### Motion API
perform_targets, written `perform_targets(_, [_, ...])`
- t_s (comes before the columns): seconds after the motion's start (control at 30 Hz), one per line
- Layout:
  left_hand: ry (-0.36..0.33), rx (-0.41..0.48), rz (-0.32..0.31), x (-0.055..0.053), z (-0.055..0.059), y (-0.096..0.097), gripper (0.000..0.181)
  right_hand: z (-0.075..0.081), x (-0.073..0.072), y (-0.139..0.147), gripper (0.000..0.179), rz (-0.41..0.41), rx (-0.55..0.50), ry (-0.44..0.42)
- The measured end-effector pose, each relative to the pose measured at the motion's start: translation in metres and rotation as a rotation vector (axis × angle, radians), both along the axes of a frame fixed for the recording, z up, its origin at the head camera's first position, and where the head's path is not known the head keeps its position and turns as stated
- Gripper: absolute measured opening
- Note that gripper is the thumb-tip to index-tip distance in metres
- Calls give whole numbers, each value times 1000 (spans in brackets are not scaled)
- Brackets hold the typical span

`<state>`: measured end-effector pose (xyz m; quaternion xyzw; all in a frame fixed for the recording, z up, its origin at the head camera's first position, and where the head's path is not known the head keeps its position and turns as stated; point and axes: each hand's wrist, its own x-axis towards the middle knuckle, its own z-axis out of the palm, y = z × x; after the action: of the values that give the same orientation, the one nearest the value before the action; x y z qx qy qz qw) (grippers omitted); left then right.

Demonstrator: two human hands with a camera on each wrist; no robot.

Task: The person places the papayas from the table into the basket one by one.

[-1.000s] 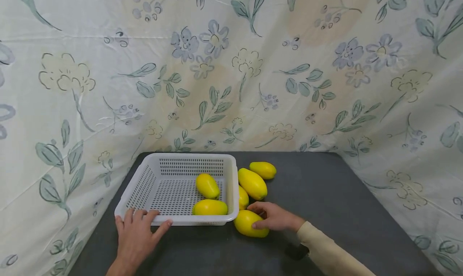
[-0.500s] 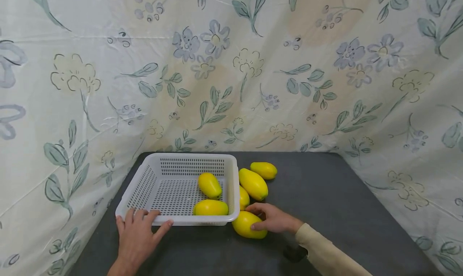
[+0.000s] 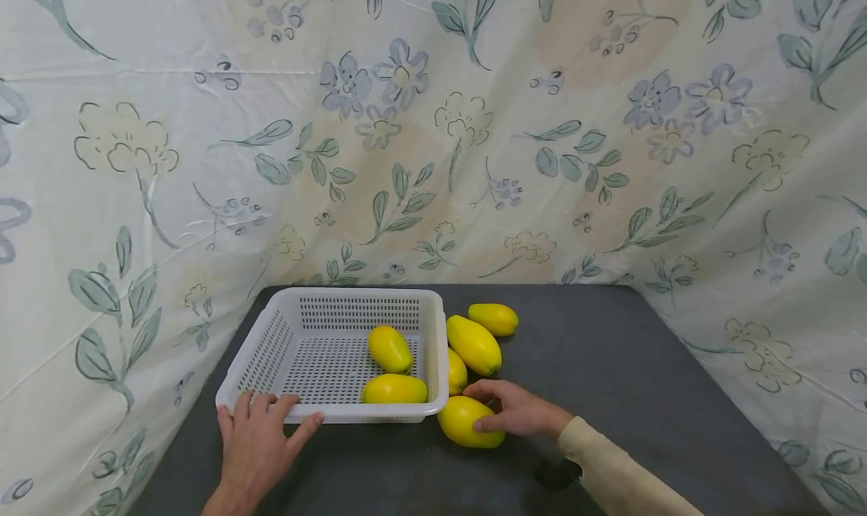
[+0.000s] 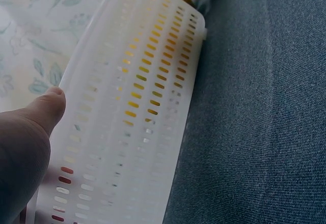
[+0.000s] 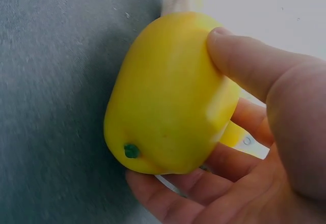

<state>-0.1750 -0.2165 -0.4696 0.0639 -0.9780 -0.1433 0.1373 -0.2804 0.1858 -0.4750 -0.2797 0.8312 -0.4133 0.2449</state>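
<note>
A white perforated plastic basket [image 3: 332, 414] stands on the dark tabletop, with two yellow mangoes [image 3: 393, 389] lying in its right part. My left hand [image 3: 256, 444] grips its front rim near the left corner; the fingers reach over the rim and the thumb [image 4: 48, 107] stays on the outer side. Just off the front right corner, my right hand [image 3: 518, 409] holds another yellow mango [image 5: 168, 96] between thumb and fingers. In the right wrist view, this mango's green stem stub shows, and fingers curl beneath its far side. The palm is partly hidden.
Three more mangoes [image 3: 474, 344] lie along the basket's right side, one partly hidden by its wall. A flower-patterned cloth [image 3: 433, 162] hangs behind and beside the dark table [image 3: 609, 365]. A small black object [image 3: 558, 472] sits under the right wrist.
The held mango and right hand shift only very slightly, a little left and then back right. The left hand stays on the basket rim.
</note>
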Motion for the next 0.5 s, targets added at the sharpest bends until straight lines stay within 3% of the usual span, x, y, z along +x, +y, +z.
perform_targets(0.17, [28, 5, -10, -1, -3, -2, 60, 15, -6, 19, 51, -22, 31, 54])
perform_targets(0.3, [57, -1, -21, -1, -3, -2, 60, 37, -11, 34, 54, -68, 45, 105])
perform_targets(0.5, [42, 5, -14, 2, 1, 0, 59, 65, -23, 51, 56, -126, 43, 189])
